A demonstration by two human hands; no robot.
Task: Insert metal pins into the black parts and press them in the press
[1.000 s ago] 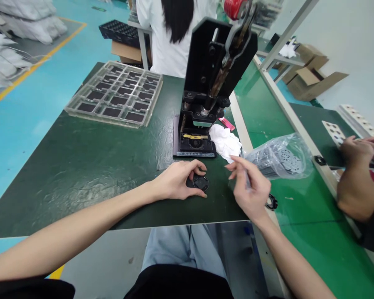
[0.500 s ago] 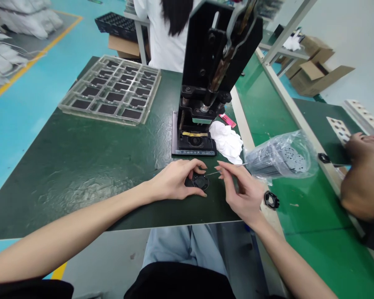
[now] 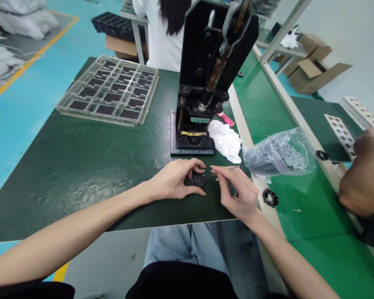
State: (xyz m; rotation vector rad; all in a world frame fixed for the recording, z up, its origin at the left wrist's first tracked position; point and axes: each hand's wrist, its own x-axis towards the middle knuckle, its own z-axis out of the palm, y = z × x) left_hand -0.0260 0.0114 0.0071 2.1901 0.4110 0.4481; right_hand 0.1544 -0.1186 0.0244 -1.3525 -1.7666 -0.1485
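Two bare hands meet near the front edge of a green tabletop (image 3: 118, 166), the left hand (image 3: 177, 179) half curled with thumb and fingers closed around a round black part (image 3: 200, 181) lying on the surface, the right hand (image 3: 239, 189) pinching a thin metal tool (image 3: 234, 167) that points toward the part's right rim. Just beyond stands a black press (image 3: 199, 74), its base strip (image 3: 195, 152) lettered in pale characters, perhaps including "26-07", too blurred to read with certainty. Farther back, a clear compartment tray (image 3: 96, 118) sits at left, a white-shirted person (image 3: 165, 45) beyond the table.
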